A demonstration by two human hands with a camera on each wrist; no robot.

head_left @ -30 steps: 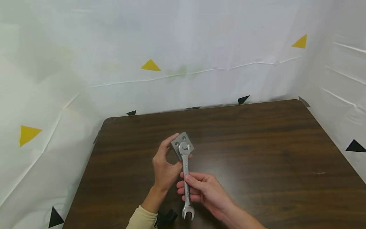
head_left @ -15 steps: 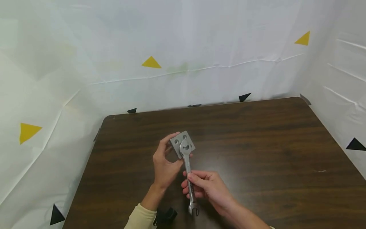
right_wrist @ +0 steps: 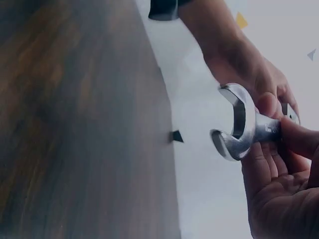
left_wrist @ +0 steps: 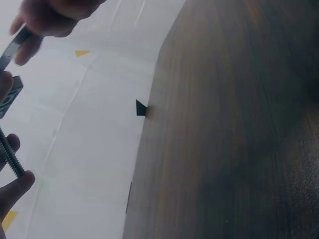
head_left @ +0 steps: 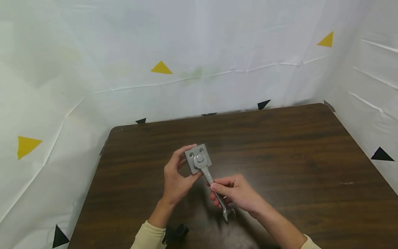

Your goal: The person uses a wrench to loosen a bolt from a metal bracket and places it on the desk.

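Above the middle of the dark wooden table point(head_left: 280, 145), in the head view, the left hand point(head_left: 175, 181) pinches a small grey metal plate point(head_left: 197, 158) by its edges, fingers curled round it. The right hand point(head_left: 237, 193) wraps thumb and fingers round the shaft of a silver wrench point(head_left: 214, 185), whose far jaw sits on a fitting at the plate's centre. The wrench could slip off that fitting, I judge, since the plate is held in the air with nothing bracing it; a hard turn could also twist the plate out of the pinch. The plate is square, matte, with two small holes near its upper edge.

In the left wrist view, fingertips hold a threaded bolt point(left_wrist: 11, 157) at the frame's edge; the plate shows only as a dark sliver.

In the right wrist view, the wrench's free open-ended jaw juts past the curled fingers point(right_wrist: 269, 174), bright and polished.
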